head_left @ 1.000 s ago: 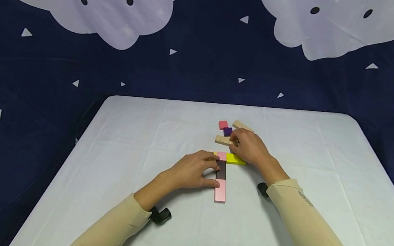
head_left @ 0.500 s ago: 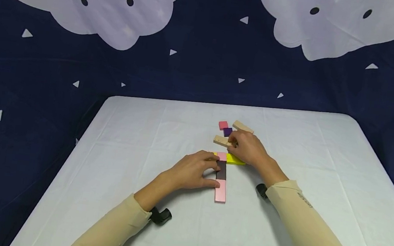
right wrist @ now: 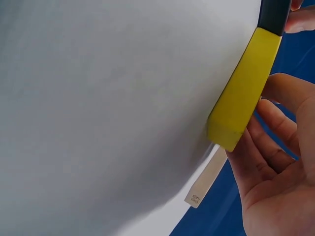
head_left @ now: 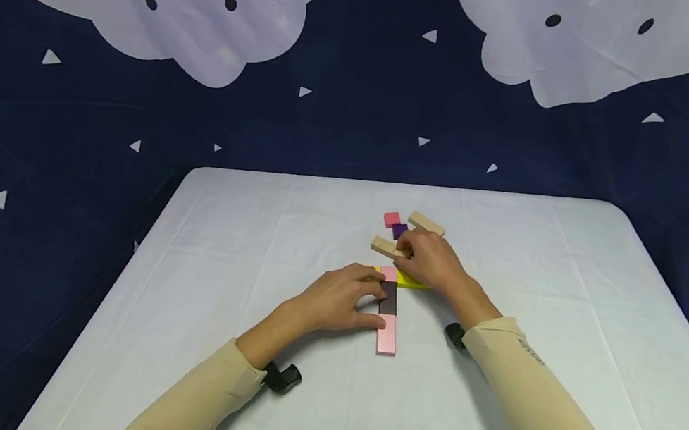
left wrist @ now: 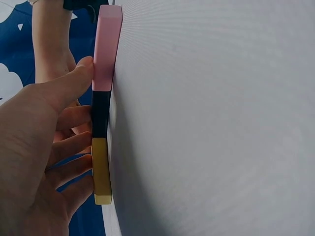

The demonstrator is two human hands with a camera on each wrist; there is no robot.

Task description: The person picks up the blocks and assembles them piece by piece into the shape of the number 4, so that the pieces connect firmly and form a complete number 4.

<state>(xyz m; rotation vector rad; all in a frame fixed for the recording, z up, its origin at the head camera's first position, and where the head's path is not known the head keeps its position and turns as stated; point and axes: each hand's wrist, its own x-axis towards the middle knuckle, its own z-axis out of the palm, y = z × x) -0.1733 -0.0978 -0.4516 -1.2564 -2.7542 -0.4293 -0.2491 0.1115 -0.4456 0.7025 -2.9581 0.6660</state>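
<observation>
My left hand rests its fingertips on a line of blocks. Its thumb touches the long pink block, and other fingers lie on the dark block and by the yellow block. A pale pink piece tops the line, in the middle of the crosswise yellow block. Just beyond, my right hand pinches the right end of a plain wooden block. In the right wrist view, the yellow block stands in front of the fingers and hides what they hold.
Behind the right hand lie a small red block, a purple block and another plain wooden block. All stand on a white-covered table. A dark blue cloth with clouds hangs behind it.
My right hand has shifted a little left and toward me, and the wooden block has slid and turned slightly with it. The left hand and the line of blocks look unchanged.
</observation>
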